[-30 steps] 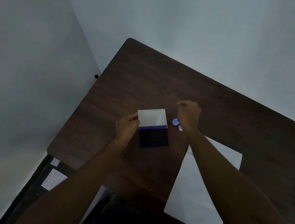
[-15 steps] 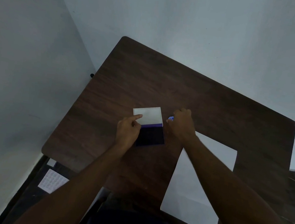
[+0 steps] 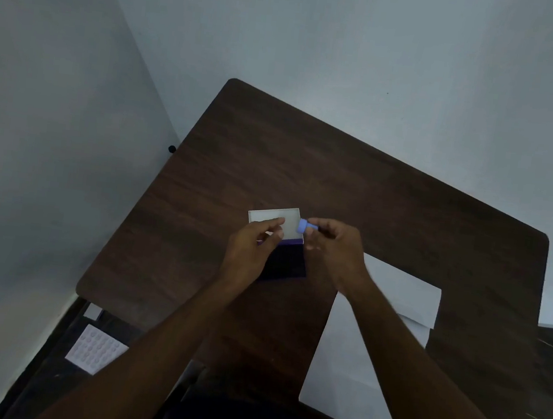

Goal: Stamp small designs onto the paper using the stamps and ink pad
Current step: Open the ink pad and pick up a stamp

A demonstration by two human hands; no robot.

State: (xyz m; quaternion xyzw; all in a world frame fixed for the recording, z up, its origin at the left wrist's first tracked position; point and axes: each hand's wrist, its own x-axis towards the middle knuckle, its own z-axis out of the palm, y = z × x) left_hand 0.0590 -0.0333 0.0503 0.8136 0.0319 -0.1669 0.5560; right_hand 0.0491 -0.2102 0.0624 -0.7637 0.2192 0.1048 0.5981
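Up comes the right hand [image 3: 332,250], now pinching a blue stamp [image 3: 306,226] beside the relaxed left hand [image 3: 253,248], over the pad [image 3: 283,261].

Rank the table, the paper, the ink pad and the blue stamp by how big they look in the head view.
1. table
2. paper
3. ink pad, open, partly hidden by the left hand
4. blue stamp, in the right hand

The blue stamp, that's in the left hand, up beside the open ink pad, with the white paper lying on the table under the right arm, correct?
Not quite. The head view shows the blue stamp pinched in the right hand, not the left hand. The rest holds: it is beside the open ink pad, and the white paper lies on the table under the right arm.
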